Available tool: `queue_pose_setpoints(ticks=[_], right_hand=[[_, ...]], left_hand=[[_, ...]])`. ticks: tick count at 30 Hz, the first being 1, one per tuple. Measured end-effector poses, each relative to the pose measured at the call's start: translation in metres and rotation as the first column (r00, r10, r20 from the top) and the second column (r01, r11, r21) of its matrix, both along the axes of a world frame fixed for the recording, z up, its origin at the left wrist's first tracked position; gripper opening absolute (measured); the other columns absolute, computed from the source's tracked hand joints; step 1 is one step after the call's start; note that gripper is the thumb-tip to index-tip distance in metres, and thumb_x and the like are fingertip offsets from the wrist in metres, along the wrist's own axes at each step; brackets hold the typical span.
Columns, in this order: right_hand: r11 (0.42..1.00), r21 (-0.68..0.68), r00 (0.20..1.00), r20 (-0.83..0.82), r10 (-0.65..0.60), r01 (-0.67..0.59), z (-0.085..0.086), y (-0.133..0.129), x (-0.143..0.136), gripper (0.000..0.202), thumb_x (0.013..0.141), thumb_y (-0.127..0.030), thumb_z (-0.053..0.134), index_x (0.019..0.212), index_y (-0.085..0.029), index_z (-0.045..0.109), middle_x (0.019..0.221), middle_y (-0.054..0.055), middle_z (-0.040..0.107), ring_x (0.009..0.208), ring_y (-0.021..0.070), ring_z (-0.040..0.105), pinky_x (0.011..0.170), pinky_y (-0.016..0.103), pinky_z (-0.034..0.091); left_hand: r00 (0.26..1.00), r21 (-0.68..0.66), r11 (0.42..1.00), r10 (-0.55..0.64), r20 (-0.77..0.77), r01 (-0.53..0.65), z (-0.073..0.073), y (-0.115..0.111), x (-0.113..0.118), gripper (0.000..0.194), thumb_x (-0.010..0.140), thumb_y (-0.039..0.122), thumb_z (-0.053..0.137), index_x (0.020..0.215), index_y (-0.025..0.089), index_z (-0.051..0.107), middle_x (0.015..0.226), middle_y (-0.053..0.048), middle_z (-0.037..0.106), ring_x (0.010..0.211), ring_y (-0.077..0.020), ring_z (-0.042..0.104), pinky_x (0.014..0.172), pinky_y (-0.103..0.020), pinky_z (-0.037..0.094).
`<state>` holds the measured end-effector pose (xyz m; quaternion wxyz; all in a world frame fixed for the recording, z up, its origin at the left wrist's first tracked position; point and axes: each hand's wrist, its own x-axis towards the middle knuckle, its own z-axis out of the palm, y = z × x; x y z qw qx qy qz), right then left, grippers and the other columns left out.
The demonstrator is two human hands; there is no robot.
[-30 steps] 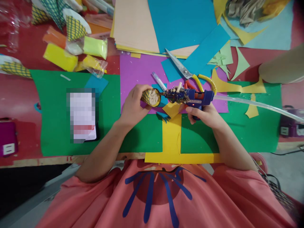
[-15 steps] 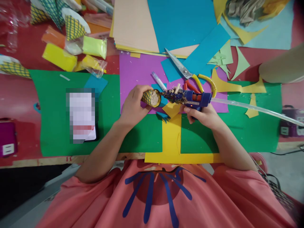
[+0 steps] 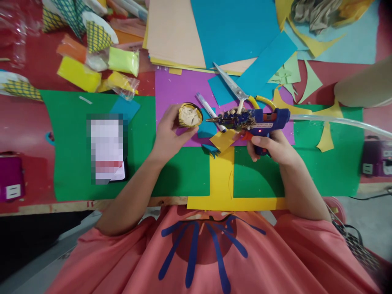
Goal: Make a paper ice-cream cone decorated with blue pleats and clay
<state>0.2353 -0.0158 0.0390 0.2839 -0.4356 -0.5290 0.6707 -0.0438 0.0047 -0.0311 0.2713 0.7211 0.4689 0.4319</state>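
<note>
My left hand is closed round a small yellow-and-dark patterned cone, its wide end facing up and stuffed with crumpled cream paper. In my right hand is a blue hot glue gun with a lit red light and a grimy, glue-crusted front. A long clear glue stick runs out of its back. The nozzle points left at the cone, a short gap away. Behind the gun lie scissors with yellow handles and a pale marker. Below the nozzle sits a small blue paper scrap.
Green sheets and a yellow strip cover the table's near side. A blurred phone lies left. Bagged clay and patterned cones sit far left; stacked paper is behind. A pale cylinder stands right.
The glue gun has drawn back to the right, away from the cone. My left hand has shifted slightly left and turned the cone's stuffed end more upward.
</note>
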Motion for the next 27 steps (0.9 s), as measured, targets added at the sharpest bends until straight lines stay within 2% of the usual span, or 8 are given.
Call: queue_pose_setpoints(ticks=[3, 7, 12, 17, 20, 23, 24, 27], right_hand=[[1.000, -0.011, 0.998, -0.060, -0.019, 0.018, -0.004, -0.001, 0.006, 0.025, 0.083, -0.044, 0.063, 0.089, -0.019, 0.064, 0.061, -0.002, 0.064, 0.037, 0.0106, 0.053, 0.035, 0.026, 0.037], [0.998, -0.013, 0.995, -0.075, -0.067, 0.066, -0.005, 0.001, 0.005, 0.030, 0.080, -0.048, 0.066, 0.088, -0.020, 0.064, 0.066, 0.000, 0.067, 0.038, 0.0111, 0.055, 0.035, 0.025, 0.040], [0.987, 0.045, 0.987, -0.041, -0.153, 0.155, -0.001, 0.002, 0.003, 0.039, 0.077, -0.056, 0.072, 0.078, -0.019, 0.061, 0.055, -0.001, 0.065, 0.041, 0.0121, 0.059, 0.038, 0.023, 0.044], [0.946, 0.061, 0.931, 0.169, -0.324, 0.318, 0.006, -0.009, 0.024, 0.052, 0.073, -0.069, 0.068, 0.073, -0.017, 0.061, 0.058, 0.003, 0.065, 0.045, 0.0128, 0.062, 0.040, 0.023, 0.044], [0.865, 0.158, 0.803, 0.324, -0.501, 0.476, 0.009, -0.020, 0.049, 0.042, 0.072, -0.058, 0.074, 0.073, -0.018, 0.060, 0.054, 0.001, 0.061, 0.040, 0.0119, 0.057, 0.039, 0.024, 0.042], [0.728, 0.280, 0.601, 0.421, -0.679, 0.626, 0.008, -0.029, 0.079, 0.031, 0.064, -0.043, 0.078, 0.071, -0.019, 0.060, 0.050, -0.001, 0.056, 0.039, 0.0144, 0.054, 0.040, 0.028, 0.042], [0.690, 0.328, 0.534, 0.453, -0.714, 0.645, 0.008, -0.032, 0.089, 0.028, 0.064, -0.042, 0.075, 0.071, -0.019, 0.060, 0.052, -0.001, 0.056, 0.040, 0.0138, 0.053, 0.041, 0.028, 0.041], [0.670, 0.442, 0.355, 0.603, -0.714, 0.597, 0.005, -0.038, 0.113, 0.019, 0.067, -0.035, 0.068, 0.064, -0.017, 0.063, 0.055, -0.001, 0.053, 0.047, 0.0101, 0.044, 0.045, 0.027, 0.033]], left_hand=[[0.991, -0.121, 0.989, -0.065, 0.118, 0.079, 0.004, -0.001, 0.000, 0.051, 0.083, 0.048, 0.069, 0.124, 0.029, 0.046, 0.115, -0.006, 0.063, 0.105, -0.0211, 0.068, 0.088, -0.036, 0.060], [0.965, -0.137, 0.981, -0.101, 0.242, 0.137, 0.008, -0.002, 0.000, 0.053, 0.078, 0.047, 0.076, 0.118, 0.033, 0.044, 0.108, -0.002, 0.065, 0.099, -0.0182, 0.071, 0.087, -0.036, 0.061], [0.983, -0.174, 0.977, -0.095, 0.160, 0.123, 0.001, 0.000, -0.001, 0.058, 0.079, 0.058, 0.071, 0.121, 0.030, 0.044, 0.113, -0.005, 0.062, 0.104, -0.0213, 0.069, 0.088, -0.038, 0.060], [0.976, -0.081, 0.990, -0.100, 0.193, 0.117, -0.003, 0.003, -0.001, 0.049, 0.078, 0.053, 0.073, 0.115, 0.027, 0.053, 0.106, -0.004, 0.062, 0.099, -0.0182, 0.068, 0.084, -0.033, 0.062], [0.983, -0.064, 0.995, -0.067, 0.170, 0.079, 0.000, 0.003, -0.001, 0.044, 0.079, 0.051, 0.073, 0.112, 0.026, 0.059, 0.107, -0.005, 0.061, 0.098, -0.0186, 0.067, 0.079, -0.031, 0.062], [0.984, -0.060, 0.995, -0.063, 0.164, 0.074, 0.004, 0.003, -0.002, 0.041, 0.080, 0.046, 0.074, 0.114, 0.028, 0.061, 0.109, -0.005, 0.062, 0.097, -0.0180, 0.066, 0.077, -0.029, 0.061], [0.981, -0.060, 0.995, -0.071, 0.181, 0.083, 0.005, 0.003, -0.002, 0.043, 0.079, 0.044, 0.074, 0.116, 0.028, 0.060, 0.111, -0.005, 0.062, 0.099, -0.0180, 0.066, 0.078, -0.029, 0.061], [0.966, -0.048, 0.993, -0.095, 0.241, 0.109, 0.005, 0.005, -0.003, 0.049, 0.077, 0.040, 0.077, 0.121, 0.030, 0.057, 0.115, -0.003, 0.064, 0.102, -0.0176, 0.067, 0.083, -0.030, 0.060]])
